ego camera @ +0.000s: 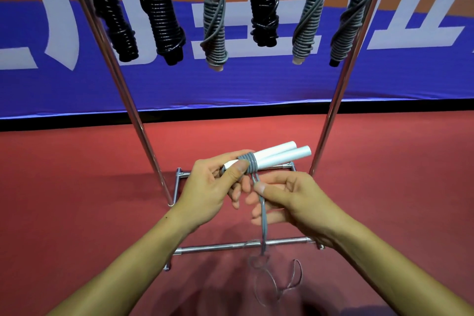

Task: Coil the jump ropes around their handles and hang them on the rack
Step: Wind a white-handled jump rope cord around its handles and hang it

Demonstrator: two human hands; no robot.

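Our left hand (pixel 220 182) grips two white handles (pixel 277 156); our right hand (pixel 284 197) pinches the grey rope (pixel 263 215). Best keep each turn taut, snug beside the last.

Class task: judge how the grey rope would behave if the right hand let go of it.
The grey rope looks floppy: it droops from the right hand into loose floor loops. Its few turns around the white handles would probably slacken.
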